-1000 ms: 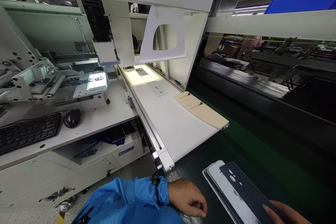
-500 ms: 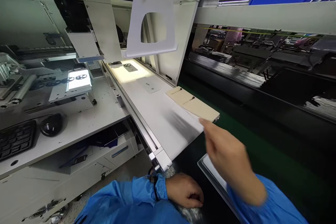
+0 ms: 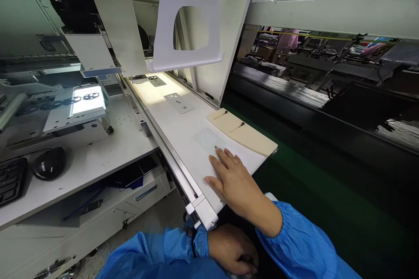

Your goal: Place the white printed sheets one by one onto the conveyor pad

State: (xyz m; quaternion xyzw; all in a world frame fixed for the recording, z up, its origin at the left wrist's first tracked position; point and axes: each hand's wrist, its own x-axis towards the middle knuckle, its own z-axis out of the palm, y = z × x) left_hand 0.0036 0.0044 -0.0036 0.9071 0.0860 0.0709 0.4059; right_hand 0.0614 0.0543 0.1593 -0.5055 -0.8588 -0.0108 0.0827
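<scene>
My right hand [image 3: 231, 178] lies palm down on the white conveyor belt [image 3: 176, 135], fingers spread. Its fingertips touch or hover over the near end of a thin, pale sheet [image 3: 204, 137] with a small dark mark. Farther up the belt lies a grey rectangular card-like sheet [image 3: 180, 103] with small cut-outs. Beyond it, another grey sheet [image 3: 157, 80] with a black round pattern sits in the lit area. My left hand [image 3: 233, 248] is curled into a loose fist below the belt's end, with nothing visible in it.
A cream board [image 3: 242, 133] with two dark-headed pins borders the belt's right side. A metal rail [image 3: 160, 139] runs along its left. A white machine cover with a window [image 3: 160, 30] hangs above. On the left desk are a mouse [image 3: 49, 163] and keyboard [image 3: 12, 181].
My right hand has come left and down onto the belt, its fingers now spread. A pale sheet now lies by its fingertips. The grey sheets have shifted slightly left in view. My left hand stays curled.
</scene>
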